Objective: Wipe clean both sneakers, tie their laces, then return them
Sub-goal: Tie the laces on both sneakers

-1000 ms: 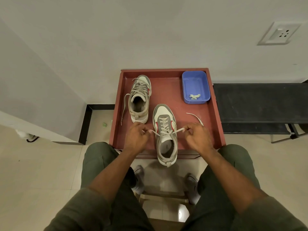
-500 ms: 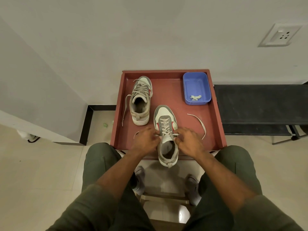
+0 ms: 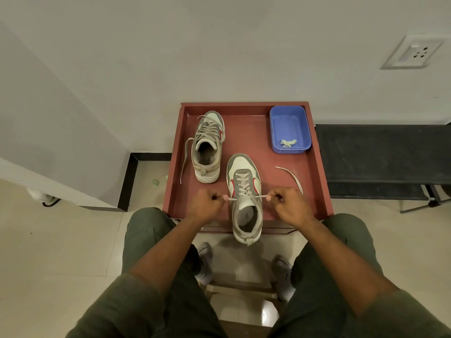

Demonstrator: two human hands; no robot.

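Note:
Two grey-and-white sneakers with red side marks stand on a red-brown tray table (image 3: 317, 167). The near sneaker (image 3: 244, 167) points away from me, its heel hanging over the table's front edge. My left hand (image 3: 206, 203) pinches the left lace end just left of the shoe's tongue. My right hand (image 3: 289, 203) pinches the right lace end, and the lace's loose tail (image 3: 291, 176) curves away behind that hand. Both lace ends are stretched sideways, taut. The far sneaker (image 3: 207, 147) sits at the back left, its laces untied and one hanging down its left side.
A blue plastic tub (image 3: 290, 129) holding a crumpled wipe (image 3: 288, 142) stands at the table's back right corner. A black bench (image 3: 380, 152) runs to the right. The white wall is right behind the table. My knees flank the table's front edge.
Half a second ago both hands were close together over the near sneaker's tongue. They have since drawn apart sideways, pulling the lace ends tight.

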